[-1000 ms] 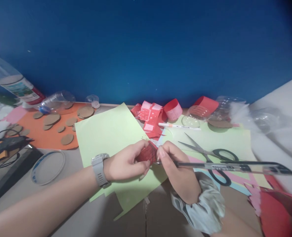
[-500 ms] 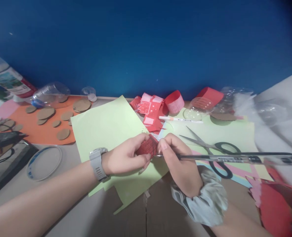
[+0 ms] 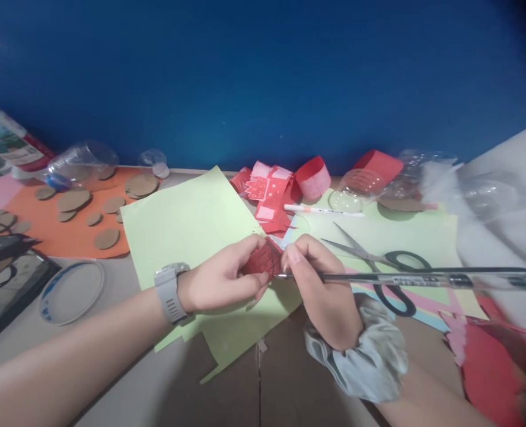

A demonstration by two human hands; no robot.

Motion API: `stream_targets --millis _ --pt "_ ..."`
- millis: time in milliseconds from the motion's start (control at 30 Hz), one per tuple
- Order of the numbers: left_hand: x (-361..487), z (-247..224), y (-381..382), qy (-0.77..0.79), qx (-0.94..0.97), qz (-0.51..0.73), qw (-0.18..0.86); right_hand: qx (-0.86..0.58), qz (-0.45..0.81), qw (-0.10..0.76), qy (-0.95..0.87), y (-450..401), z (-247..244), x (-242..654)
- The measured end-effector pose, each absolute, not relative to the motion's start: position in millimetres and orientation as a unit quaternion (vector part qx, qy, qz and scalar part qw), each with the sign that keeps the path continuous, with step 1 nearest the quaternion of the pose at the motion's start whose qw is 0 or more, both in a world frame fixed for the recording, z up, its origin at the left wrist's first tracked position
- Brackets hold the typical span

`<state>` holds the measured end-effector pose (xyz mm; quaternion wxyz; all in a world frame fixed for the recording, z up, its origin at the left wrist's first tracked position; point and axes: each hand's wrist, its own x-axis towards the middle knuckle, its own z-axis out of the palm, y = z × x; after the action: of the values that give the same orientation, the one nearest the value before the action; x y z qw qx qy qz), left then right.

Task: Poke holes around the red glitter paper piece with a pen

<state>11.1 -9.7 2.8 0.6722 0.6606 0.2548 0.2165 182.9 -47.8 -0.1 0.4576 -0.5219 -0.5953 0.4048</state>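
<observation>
Both hands meet at the middle of the frame: the left hand (image 3: 220,279) pinches a small red piece (image 3: 263,264), which sits between the two hands' fingertips, and the right hand (image 3: 322,290) is closed on a clear ruler (image 3: 423,279) running to the right edge, above the light green paper (image 3: 187,225), with scissors (image 3: 378,264) just behind

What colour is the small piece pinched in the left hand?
Red, with fine dark lines across it; the small piece shows best in the head view.
</observation>
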Motion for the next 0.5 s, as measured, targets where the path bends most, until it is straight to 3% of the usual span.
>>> stream_targets --millis 500 --pt "12.3 0.2 -7.3 0.242 0.666 0.225 0.669 -0.506 0.411 0.467 -0.597 -46.8 -0.8 183.4"
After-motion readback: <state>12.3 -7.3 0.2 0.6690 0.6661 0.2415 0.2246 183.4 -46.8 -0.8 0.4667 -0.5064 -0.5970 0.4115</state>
